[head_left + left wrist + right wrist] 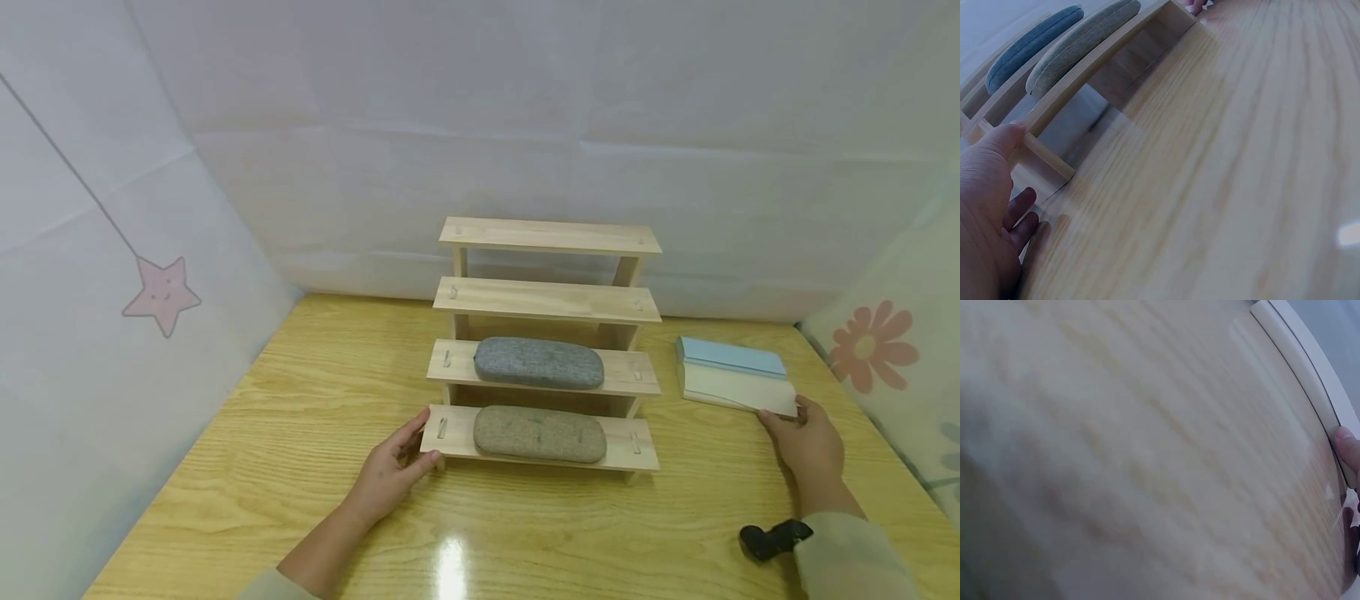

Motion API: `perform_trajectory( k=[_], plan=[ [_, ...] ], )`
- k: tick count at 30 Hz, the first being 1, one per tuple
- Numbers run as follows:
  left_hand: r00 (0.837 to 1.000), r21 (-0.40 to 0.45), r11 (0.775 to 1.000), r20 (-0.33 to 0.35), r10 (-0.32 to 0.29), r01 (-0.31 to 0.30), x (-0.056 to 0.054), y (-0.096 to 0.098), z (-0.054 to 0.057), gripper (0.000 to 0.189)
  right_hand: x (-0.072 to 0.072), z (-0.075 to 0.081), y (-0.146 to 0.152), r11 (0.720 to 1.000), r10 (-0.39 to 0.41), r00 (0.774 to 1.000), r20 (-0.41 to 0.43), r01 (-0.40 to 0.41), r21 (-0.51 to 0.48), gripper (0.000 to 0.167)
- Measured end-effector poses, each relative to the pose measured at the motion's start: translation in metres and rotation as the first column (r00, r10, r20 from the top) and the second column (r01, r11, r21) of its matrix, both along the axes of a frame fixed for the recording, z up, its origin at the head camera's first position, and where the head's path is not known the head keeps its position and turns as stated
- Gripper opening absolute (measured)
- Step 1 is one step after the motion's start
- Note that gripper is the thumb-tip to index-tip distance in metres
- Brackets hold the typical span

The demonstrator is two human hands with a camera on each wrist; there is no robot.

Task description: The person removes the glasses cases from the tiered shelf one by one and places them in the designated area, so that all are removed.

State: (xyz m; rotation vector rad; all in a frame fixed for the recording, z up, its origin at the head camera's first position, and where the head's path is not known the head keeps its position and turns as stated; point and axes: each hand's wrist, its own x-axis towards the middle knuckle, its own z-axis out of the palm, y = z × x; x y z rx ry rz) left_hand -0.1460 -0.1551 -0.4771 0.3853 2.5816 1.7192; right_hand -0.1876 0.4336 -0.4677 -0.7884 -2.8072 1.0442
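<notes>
A four-step wooden display rack (547, 298) stands mid-table. My left hand (386, 473) holds the left end of its lowest shelf, thumb at the front corner and index finger at the back one. A beige fabric glasses case (540, 434) lies on that lowest shelf, and a grey-blue glasses case (538, 363) on the shelf above. To the right of the rack, my right hand (812, 442) grips the right end of a flat cream case (735, 387) between thumb and fingers. Its thumb (1346, 445) lies on the case's near edge in the right wrist view.
Directly behind the cream case lies a light blue case (731, 357). The two upper shelves show bare wood. A white sheet (480, 125) hangs behind the wood-grain table (300, 433). On my right wrist is a black strap (776, 537).
</notes>
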Motion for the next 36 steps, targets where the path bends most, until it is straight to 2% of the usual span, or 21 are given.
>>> perform_trajectory(
  k=[9, 15, 19, 30, 36],
  plan=[
    [1.0, 0.004, 1.0, -0.005, 0.008, -0.008, 0.0, 0.0, 0.0, 0.067, 0.004, 0.006, -0.007, 0.999, 0.011, 0.996, -0.094, -0.014, -0.035, 0.096],
    [1.0, 0.006, 1.0, -0.001, 0.012, -0.012, 0.0, 0.001, -0.001, 0.067, 0.006, 0.013, -0.02, 0.996, 0.077, 0.975, -0.208, -0.084, -0.026, 0.09],
    [1.0, 0.001, 1.0, 0.011, 0.015, -0.015, 0.0, 0.001, 0.0, 0.068, 0.005, 0.021, -0.028, 0.991, 0.12, 0.96, -0.254, -0.132, -0.029, 0.088],
    [1.0, 0.004, 1.0, 0.006, 0.015, -0.015, 0.0, 0.001, 0.0, 0.068, 0.002, 0.044, -0.054, 0.972, 0.202, 0.938, -0.282, -0.228, -0.061, 0.086],
    [1.0, -0.001, 1.0, 0.008, 0.016, -0.016, 0.0, 0.001, 0.0, 0.067, 0.0, 0.053, -0.066, 0.954, 0.264, 0.91, -0.32, -0.295, -0.052, 0.086]
  ],
)
